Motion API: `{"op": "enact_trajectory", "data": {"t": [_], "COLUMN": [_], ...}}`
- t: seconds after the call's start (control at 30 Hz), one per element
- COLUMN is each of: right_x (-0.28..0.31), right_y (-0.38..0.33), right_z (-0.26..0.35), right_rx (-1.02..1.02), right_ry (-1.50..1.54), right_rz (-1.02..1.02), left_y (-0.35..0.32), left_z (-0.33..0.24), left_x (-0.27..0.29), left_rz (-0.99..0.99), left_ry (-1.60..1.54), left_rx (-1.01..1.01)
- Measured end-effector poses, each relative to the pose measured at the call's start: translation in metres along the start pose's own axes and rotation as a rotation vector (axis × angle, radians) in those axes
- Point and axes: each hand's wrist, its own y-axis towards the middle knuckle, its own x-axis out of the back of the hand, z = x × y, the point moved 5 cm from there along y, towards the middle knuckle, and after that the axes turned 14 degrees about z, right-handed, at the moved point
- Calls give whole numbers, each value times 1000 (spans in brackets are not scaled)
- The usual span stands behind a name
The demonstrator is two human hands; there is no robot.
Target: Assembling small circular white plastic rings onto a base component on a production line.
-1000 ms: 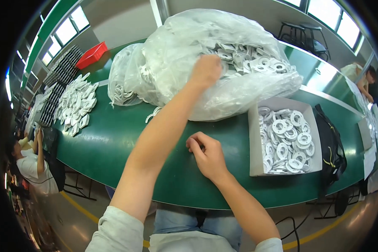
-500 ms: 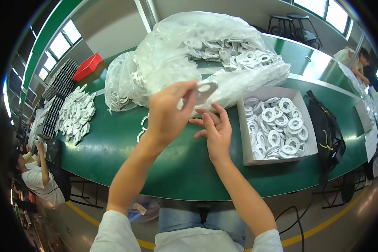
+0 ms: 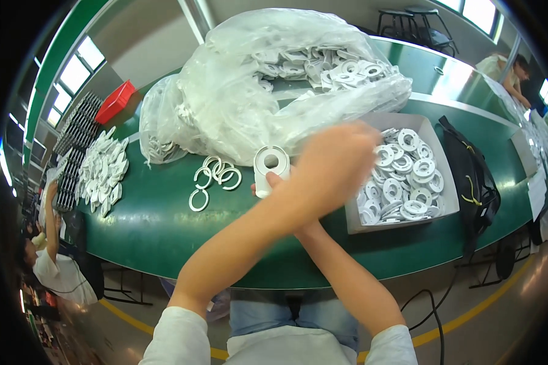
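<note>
My right hand (image 3: 276, 180) holds a flat white plastic part with a round hole (image 3: 262, 184), its thumb pressed on the face. Much of that hand is hidden behind my left forearm. Crossing over it to the right, my left hand (image 3: 340, 164) is smeared by motion near the left side of a white cardboard box (image 3: 402, 224). The box holds many white round ring-shaped parts (image 3: 415, 208); whether my left hand holds anything cannot be made out. Several thin white open rings (image 3: 199, 201) lie on the green table, left of the held part.
A large clear plastic bag (image 3: 225, 79) of white parts fills the table's far middle. At the left are a loose pile of white parts (image 3: 103, 170), stacked dark trays (image 3: 73, 158) and a red bin (image 3: 114, 102). A black bag (image 3: 472, 176) lies right of the box. Co-workers sit at both sides.
My left hand has swung from the held part rightward to the box, crossing over my right arm. The white part is now in my right hand. The view has shifted slightly.
</note>
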Motion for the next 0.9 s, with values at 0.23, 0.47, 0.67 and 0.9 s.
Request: {"op": "enact_trajectory", "data": {"t": [0.23, 0.47, 0.67, 0.9], "right_x": [-33, -5, -53, -50], "right_y": [4, -1, -1, -7], "right_z": [21, 22, 32, 29], "right_rx": [-338, -98, -222, -253], "right_ry": [-187, -215, -184, -323], "right_rz": [15, 26, 194, 235], "left_y": [55, 11, -141, -162], "left_z": [15, 9, 105, 138], "left_x": [-77, -3, 64, 18], "left_rz": [264, -173, -284, -262], "left_ry": [55, -101, -11, -782], "left_rx": [177, -260, 146, 343]}}
